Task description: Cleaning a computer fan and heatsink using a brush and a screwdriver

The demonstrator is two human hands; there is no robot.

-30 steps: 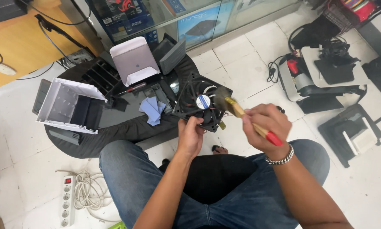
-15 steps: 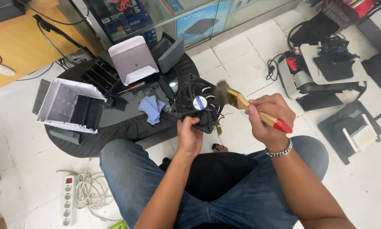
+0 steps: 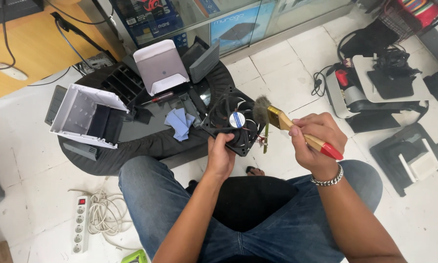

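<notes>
My left hand [image 3: 220, 157] grips the lower edge of a black square cooling fan [image 3: 233, 120] with a round blue and white hub label. The fan is held up in front of my knees. My right hand [image 3: 316, 141] holds a paintbrush [image 3: 289, 125] by its wooden, red-tipped handle. The brush's dusty bristles touch the fan's right edge. A silver chain bracelet [image 3: 329, 179] circles my right wrist. I sit on the floor in blue jeans.
A dark mat [image 3: 146, 146] on the tiled floor carries a white open printer casing [image 3: 85, 114], a pale grey box-shaped part [image 3: 160, 65], blue cloths [image 3: 180, 122] and a red screwdriver [image 3: 156, 98]. Printer units [image 3: 370, 87] lie to the right. A power strip [image 3: 80, 223] with coiled cable lies at lower left.
The brush has swept leftward and a little upward across the fan's right side. My left hand keeps the fan in nearly the same place.
</notes>
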